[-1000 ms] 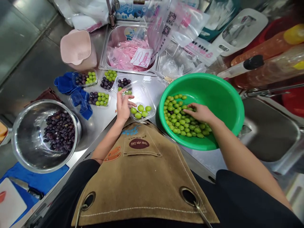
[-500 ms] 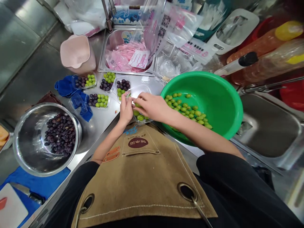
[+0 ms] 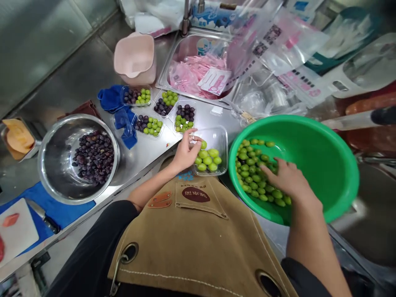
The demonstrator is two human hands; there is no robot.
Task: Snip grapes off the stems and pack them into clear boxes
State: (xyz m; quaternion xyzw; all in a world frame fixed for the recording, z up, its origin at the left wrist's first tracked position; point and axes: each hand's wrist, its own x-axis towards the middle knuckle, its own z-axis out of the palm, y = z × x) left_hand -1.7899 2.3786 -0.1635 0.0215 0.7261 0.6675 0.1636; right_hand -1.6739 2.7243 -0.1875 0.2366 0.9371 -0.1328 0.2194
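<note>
A clear plastic container stands at the counter's front edge with several green grapes in its near part. My left hand closes at its left rim, with one green grape against the fingertips. My right hand is inside the big green basin, thumb and fingers apart, just over a heap of green grapes. No grape shows in that hand, though its palm side is hidden. Left of the container are filled boxes of dark and green grapes.
A steel bowl of dark grapes is at the left, beyond a knife and a white cutting board. Behind are a pink basket, a sink with pink packets, and plastic bags. A blue cloth lies by the boxes.
My right hand has left the container and moved right into the green basin, its fingers spreading. My left hand stays at the container's left side. The view has shifted.
</note>
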